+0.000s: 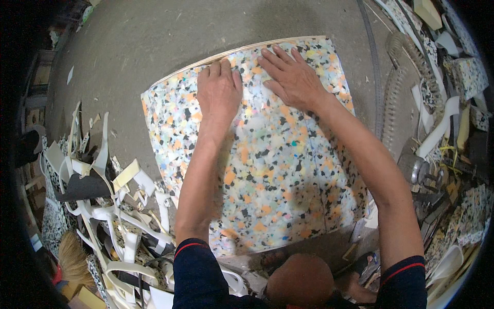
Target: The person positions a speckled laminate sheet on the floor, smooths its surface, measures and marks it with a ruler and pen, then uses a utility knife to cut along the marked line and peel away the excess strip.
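Note:
A large four-sided sheet of speckled rebonded foam [267, 159], with white, orange, black and blue flecks, lies in front of me. Along its far side shows the thin light-brown edge of a board [247, 47]. My left hand [220, 90] rests on the foam close to that far edge, palm down, its fingers side by side and slightly bent. To its right my right hand [293, 77] lies flat on the sheet with fingers spread toward the far edge. Neither hand holds anything. A faint straight line runs down the right part of the sheet.
Foam offcuts [128, 216] in white, cream and dark grey pile up at the left. A brush with tan bristles [74, 257] stands at lower left. A dark hose [373, 67] and a coiled hose [393, 108] run along the right, beside more scraps [437, 129]. Grey floor [154, 41] lies beyond.

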Demonstrator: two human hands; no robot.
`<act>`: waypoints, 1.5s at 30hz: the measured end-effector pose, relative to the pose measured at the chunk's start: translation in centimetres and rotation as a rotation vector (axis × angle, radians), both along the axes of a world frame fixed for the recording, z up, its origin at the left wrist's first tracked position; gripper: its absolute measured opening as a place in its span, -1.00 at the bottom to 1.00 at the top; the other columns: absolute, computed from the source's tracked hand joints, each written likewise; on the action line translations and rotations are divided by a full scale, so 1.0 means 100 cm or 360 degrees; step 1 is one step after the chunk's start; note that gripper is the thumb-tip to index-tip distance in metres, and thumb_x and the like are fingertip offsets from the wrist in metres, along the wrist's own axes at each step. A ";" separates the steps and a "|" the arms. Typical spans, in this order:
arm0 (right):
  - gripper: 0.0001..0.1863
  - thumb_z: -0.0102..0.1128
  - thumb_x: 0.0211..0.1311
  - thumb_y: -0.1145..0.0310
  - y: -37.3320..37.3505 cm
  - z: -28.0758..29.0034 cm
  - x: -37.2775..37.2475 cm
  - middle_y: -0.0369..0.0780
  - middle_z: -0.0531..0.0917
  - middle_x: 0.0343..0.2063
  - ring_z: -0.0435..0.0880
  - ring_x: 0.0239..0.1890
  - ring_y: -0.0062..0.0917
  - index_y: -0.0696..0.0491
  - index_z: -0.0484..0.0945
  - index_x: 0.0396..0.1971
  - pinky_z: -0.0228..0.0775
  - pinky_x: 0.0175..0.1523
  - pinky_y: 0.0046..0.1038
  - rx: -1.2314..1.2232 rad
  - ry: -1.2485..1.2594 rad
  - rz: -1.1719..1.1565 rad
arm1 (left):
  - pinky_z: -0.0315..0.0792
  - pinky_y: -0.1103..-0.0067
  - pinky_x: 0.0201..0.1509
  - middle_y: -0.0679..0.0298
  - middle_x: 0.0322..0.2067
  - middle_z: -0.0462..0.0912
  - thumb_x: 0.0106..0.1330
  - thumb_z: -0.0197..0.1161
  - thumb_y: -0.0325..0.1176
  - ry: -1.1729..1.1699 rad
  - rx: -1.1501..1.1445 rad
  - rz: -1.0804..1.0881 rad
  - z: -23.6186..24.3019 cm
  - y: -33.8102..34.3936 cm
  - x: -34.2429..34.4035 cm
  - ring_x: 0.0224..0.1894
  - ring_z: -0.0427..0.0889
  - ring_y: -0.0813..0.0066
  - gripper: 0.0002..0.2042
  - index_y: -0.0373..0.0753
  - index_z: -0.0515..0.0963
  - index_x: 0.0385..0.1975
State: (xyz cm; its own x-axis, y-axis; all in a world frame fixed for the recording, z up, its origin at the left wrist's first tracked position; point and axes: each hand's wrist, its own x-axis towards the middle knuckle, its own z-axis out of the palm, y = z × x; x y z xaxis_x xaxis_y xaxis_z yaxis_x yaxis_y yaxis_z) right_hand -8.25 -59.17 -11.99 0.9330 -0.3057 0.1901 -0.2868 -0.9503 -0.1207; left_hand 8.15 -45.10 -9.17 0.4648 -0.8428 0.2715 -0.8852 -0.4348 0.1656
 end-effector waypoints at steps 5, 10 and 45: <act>-0.36 -0.22 0.58 -0.08 0.003 -0.001 0.010 -0.27 0.21 0.53 0.09 0.57 -0.31 -0.09 0.19 0.51 -0.13 0.62 -0.04 -0.0018 0.0038 -0.0133 | 0.37 0.15 0.30 -0.12 0.10 0.57 0.41 0.21 -0.32 -0.0211 -0.0339 0.0046 -0.010 0.006 -0.001 0.19 0.53 0.00 -0.66 -0.40 0.59 0.07; -0.36 -0.23 0.59 -0.06 0.009 -0.005 0.015 -0.27 0.22 0.53 0.10 0.57 -0.32 -0.06 0.18 0.52 -0.18 0.62 -0.02 -0.0031 0.0059 -0.0237 | 0.07 0.04 0.53 -0.08 0.41 0.34 0.55 -0.01 -0.11 0.0015 0.0095 -0.0192 -0.013 0.023 -0.007 0.51 0.17 -0.11 -0.47 -0.39 0.39 0.34; -0.29 0.54 0.02 -0.15 0.150 0.021 -0.346 -0.11 0.77 -0.28 0.73 -0.24 -0.47 0.16 0.69 -0.03 0.56 -0.24 -0.37 0.1777 -0.0085 -0.0954 | -0.19 -0.30 0.48 0.02 0.57 -0.02 0.51 0.00 0.15 0.0318 0.0289 -0.0966 -0.002 0.183 -0.297 0.58 -0.14 -0.28 -0.29 -0.08 0.11 0.55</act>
State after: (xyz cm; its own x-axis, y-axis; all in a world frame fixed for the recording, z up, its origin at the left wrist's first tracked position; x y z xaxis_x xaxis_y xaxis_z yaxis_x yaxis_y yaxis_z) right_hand -42.82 -44.20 -9.93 0.5925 -0.6936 -0.4097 -0.6054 -0.0479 -0.7945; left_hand -21.56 -26.85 -9.38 -0.0803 -0.9951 0.0583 -0.9416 0.0949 0.3230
